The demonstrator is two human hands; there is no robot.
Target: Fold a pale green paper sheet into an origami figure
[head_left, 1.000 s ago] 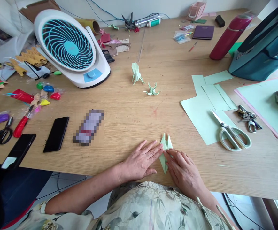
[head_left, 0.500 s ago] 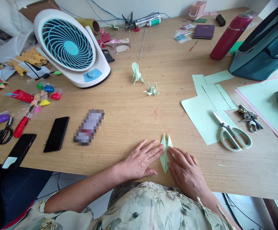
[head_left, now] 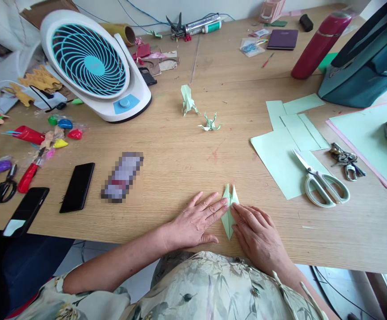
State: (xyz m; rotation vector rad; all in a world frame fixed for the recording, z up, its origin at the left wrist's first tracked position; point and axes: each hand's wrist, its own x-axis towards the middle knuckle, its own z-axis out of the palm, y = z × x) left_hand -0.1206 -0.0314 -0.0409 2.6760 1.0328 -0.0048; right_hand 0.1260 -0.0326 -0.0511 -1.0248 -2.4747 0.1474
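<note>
A pale green folded paper, a narrow kite shape with two points at its far end, lies on the wooden table close to its front edge. My left hand rests flat with fingers spread, its fingertips pressing the paper's left side. On the right side, my right hand has its fingers together and curled, index finger and thumb on the paper's edge; part of the paper is hidden under them. Farther off stand two folded green paper figures, a taller one and a small one with upturned points.
White-handled scissors lie over green paper sheets at right, beside keys. A red flask and teal bag stand behind. At left are a fan, phones and black scissors. Someone's arm shows at far left.
The view has shifted very slightly. Both hands stay on the folded paper in nearly the same pose, and no object on the table has visibly moved.
</note>
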